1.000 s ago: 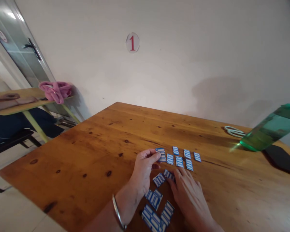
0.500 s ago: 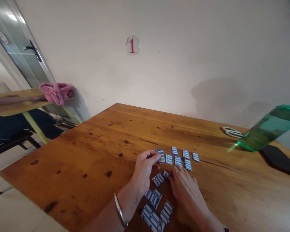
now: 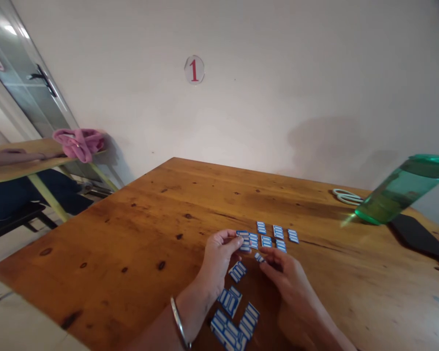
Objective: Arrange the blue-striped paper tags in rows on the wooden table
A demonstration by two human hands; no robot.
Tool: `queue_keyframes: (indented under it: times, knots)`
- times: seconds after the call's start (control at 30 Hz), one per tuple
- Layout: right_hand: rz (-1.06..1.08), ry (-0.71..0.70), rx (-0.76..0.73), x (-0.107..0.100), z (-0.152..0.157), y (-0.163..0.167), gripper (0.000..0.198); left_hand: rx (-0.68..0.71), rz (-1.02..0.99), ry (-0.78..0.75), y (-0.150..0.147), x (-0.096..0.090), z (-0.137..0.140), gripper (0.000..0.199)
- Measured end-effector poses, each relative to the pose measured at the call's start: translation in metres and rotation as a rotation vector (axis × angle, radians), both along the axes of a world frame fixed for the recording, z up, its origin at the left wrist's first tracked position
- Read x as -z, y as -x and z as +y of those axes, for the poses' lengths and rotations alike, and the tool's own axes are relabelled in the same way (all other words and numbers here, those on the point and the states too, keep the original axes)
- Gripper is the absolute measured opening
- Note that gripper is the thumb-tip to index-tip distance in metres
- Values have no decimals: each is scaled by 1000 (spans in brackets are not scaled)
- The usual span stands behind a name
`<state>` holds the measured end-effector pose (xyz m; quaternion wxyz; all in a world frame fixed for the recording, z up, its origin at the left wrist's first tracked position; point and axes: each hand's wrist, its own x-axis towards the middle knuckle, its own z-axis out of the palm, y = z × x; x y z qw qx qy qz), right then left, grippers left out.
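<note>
Card handling is the step that appears to be in hand. A small card [image 3: 259, 257] is pinched between the thumb and forefinger of the right hand [image 3: 290, 275]; whether it is lifted clear of the wooden table [image 3: 205, 202] cannot be told. By the left hand [image 3: 219, 258], what look like several held cards [image 3: 244, 239] are gripped between thumb and fingers, at the left end of the laid-out cards [image 3: 266, 242], which are set in two short rows, each well in reach. Nearer the body, between the forearms, loose cards [image 3: 237, 271] are scattered, some of them overlapped in a pile.

For the next move, a light, steady pinch would seem to be called for, since so thin a card could easily be dropped or its neighbours nudged out of line. The faces are too small to be read.

As for containers, a green see-through bottle [image 3: 398, 195] is placed toward the table's far right; its lower part looks filled with liquid, though this is not certain. It is flanked by a coiled white cable [image 3: 347, 196] and a dark flat object [image 3: 420, 236].
</note>
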<state>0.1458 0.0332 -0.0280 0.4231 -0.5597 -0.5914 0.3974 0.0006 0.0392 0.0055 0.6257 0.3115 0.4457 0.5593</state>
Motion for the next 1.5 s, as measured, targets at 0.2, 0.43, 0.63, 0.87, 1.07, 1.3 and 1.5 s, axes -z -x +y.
queue_keyframes:
  times: [0.2,0.43,0.63,0.87,1.07,1.3,1.5]
  knots:
    - [361,243,-43,-12,-5,0,21,12,68,-11,-3,1,-3,8]
    - [401,206,-38,-4,-6,-1,26,5,113,-41,-8,8,-4,6]
    - [370,99,28,6,-4,-2,30,15,105,24,-9,11,-3,10]
    - [311,51,-19,-18,-12,5,27,39,-88,8,-9,12,-2,21]
    - [209,12,-58,-18,-11,-1,25,60,-76,4,-10,12,-2,16]
    - [232,0,77,-19,-13,4,24,18,160,9,-10,12,-3,7]
    - [232,22,85,-22,-10,7,27,77,142,-1,-10,12,-4,8]
